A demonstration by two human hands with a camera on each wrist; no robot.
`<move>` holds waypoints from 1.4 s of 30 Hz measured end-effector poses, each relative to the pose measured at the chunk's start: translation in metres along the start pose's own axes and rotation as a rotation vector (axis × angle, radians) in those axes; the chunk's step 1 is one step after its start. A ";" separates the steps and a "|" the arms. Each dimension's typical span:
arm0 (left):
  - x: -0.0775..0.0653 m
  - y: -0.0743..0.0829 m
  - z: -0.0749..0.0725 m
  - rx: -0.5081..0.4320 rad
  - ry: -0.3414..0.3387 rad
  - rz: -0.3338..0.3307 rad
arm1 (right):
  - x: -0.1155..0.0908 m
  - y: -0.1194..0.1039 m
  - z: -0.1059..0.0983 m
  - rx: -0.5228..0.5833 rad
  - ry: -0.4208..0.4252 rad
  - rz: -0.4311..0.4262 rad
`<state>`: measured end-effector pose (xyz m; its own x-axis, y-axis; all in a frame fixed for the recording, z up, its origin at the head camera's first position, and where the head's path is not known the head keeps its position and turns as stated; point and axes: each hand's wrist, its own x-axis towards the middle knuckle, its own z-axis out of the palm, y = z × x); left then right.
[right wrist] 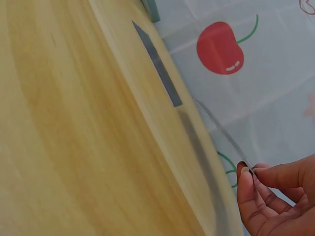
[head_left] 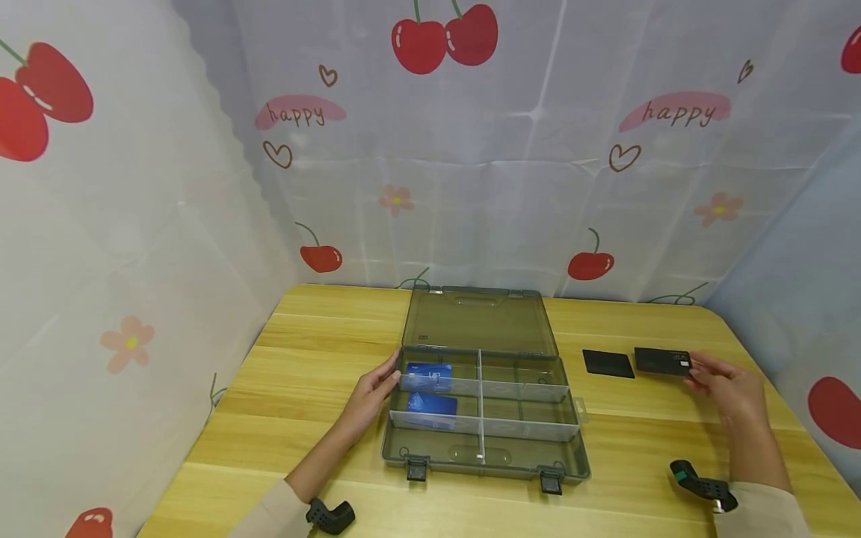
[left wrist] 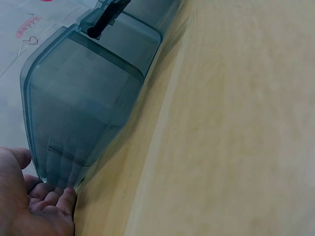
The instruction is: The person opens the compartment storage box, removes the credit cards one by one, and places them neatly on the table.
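Note:
A translucent grey-green divided storage box [head_left: 538, 446] lies with its lid [head_left: 480, 325] folded back. My left hand [head_left: 368, 388] grips the box's left side near the hinge, thumb by the rim; the left wrist view shows its fingers curled against the outer wall. Between thumb and fingertips, my right hand [head_left: 735, 388] pinches the right end of a black card [head_left: 658, 362]. That card is raised above the table in the right wrist view, its shadow below. A second black card [head_left: 608, 364] lies flat to its left. Blue cards [head_left: 432, 405] sit in the back-left and middle-left compartments.
Clear dividers [head_left: 525, 429] split the box into several compartments. Two dark latches [head_left: 417, 471] hang open at its front. The wooden table [head_left: 316, 359] meets a cherry-printed cloth [head_left: 471, 202] at the back and sides. Each wrist wears a black device [head_left: 329, 515].

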<state>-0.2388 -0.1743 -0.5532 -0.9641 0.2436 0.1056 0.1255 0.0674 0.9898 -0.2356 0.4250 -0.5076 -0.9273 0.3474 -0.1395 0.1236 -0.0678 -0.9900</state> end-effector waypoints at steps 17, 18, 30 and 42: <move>0.000 -0.001 -0.001 0.014 0.005 0.000 | 0.003 0.011 -0.002 0.017 0.047 0.036; 0.000 -0.001 -0.001 0.014 0.005 0.000 | 0.003 0.011 -0.002 0.012 0.051 0.038; 0.000 -0.002 -0.002 0.020 -0.001 -0.002 | 0.004 0.011 0.000 -0.089 0.082 0.031; 0.001 -0.002 -0.002 0.025 -0.011 -0.002 | -0.001 0.009 0.005 -0.298 0.121 -0.003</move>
<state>-0.2411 -0.1763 -0.5552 -0.9616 0.2544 0.1028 0.1298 0.0920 0.9873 -0.2354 0.4197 -0.5159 -0.8813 0.4570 -0.1198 0.2352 0.2046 -0.9502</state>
